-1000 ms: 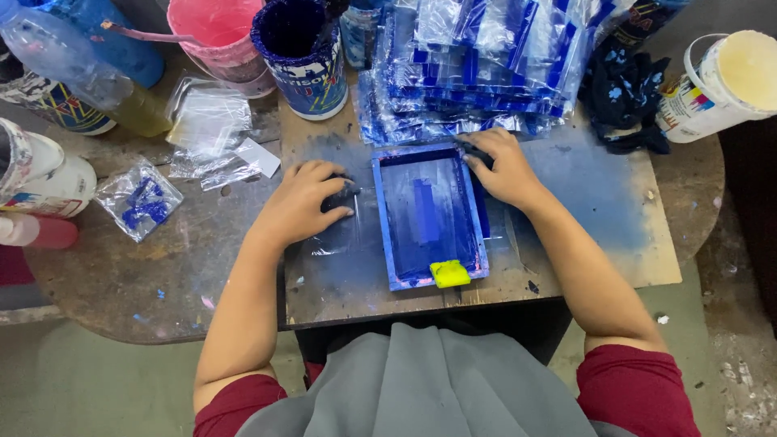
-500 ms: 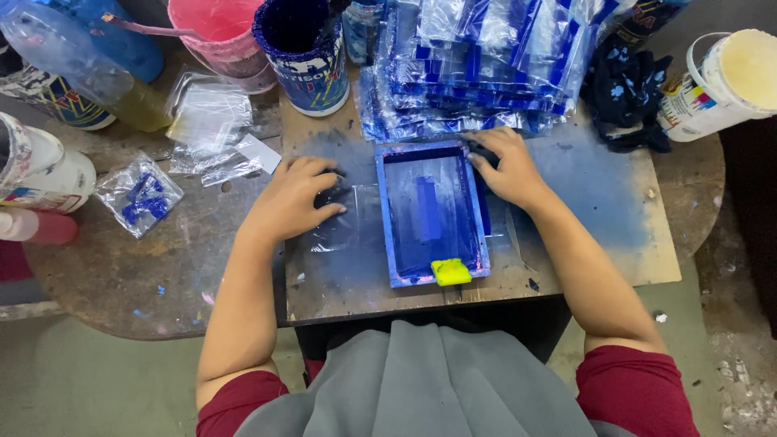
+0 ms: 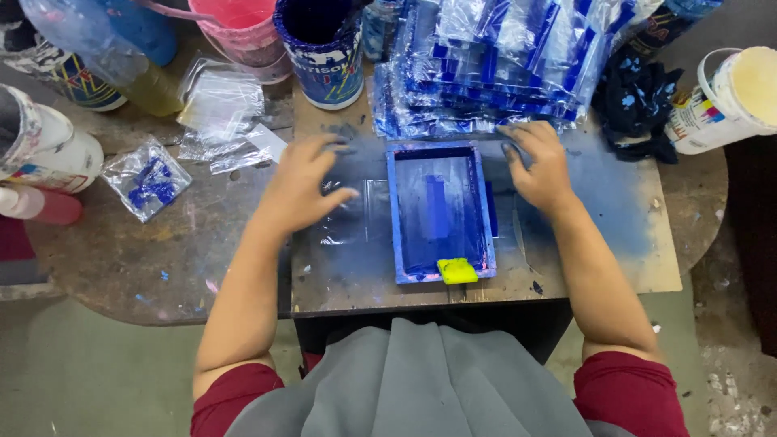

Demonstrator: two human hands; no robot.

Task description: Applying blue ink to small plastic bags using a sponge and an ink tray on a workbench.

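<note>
A small blue-stained printing screen [image 3: 439, 212] lies flat on the ink-smeared work board [image 3: 615, 243], with a yellow sponge-like block [image 3: 457, 270] at its near edge. The left hand [image 3: 303, 182] hovers open, fingers spread, over a clear plastic bag [image 3: 350, 212] lying just left of the frame. The right hand [image 3: 538, 164] is open too, palm down just right of the frame, its fingertips near a stack of printed clear bags [image 3: 502, 65] with blue bars, which fills the far side of the board.

Behind the frame stands a dark blue ink can [image 3: 322, 48] with a white-and-blue label, beside a pink bucket [image 3: 243, 32] cut off by the top edge. To the left lie loose clear bags [image 3: 222, 105] and one small bag with blue smears [image 3: 150, 178]. A white tub [image 3: 732, 97] with a colour-striped label lies tipped at the right, next to a dark ink-spotted rag [image 3: 635, 97]. Containers at the far left are only partly in view and hard to identify.
</note>
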